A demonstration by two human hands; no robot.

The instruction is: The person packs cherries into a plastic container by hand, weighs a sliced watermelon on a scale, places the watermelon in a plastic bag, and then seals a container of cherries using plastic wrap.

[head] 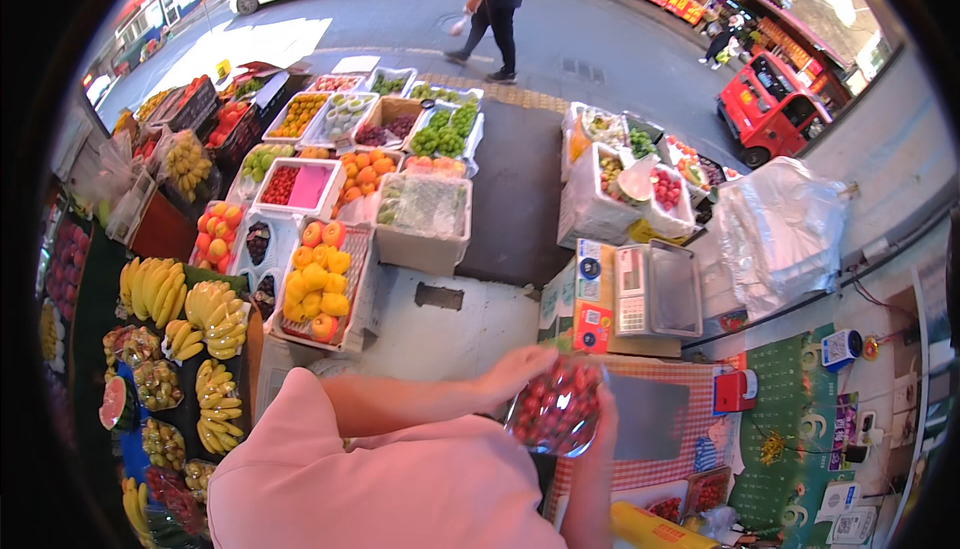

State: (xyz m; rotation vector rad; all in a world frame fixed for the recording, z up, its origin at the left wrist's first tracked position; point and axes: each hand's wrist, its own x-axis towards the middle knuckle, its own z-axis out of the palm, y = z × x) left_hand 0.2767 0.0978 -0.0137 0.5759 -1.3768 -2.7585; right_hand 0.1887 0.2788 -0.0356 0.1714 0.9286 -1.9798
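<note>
Between my two hands is a clear plastic tray of dark red cherries, its film glinting in the light. My left hand grips the tray at its upper left edge. On the opposite side my right hand supports it, with the fingers partly hidden behind the tray. It is held above a table covered with red checked cloth, beside a grey rectangular mat. A yellow cylindrical object bearing writing lies near my right forearm, next to more packed red fruit.
A weighing scale stands beyond the table, beside hanging plastic bags. Ahead are a crate of yellow-wrapped fruit and a white foam box. Bananas lie at left. A person walks along the street near a red vehicle.
</note>
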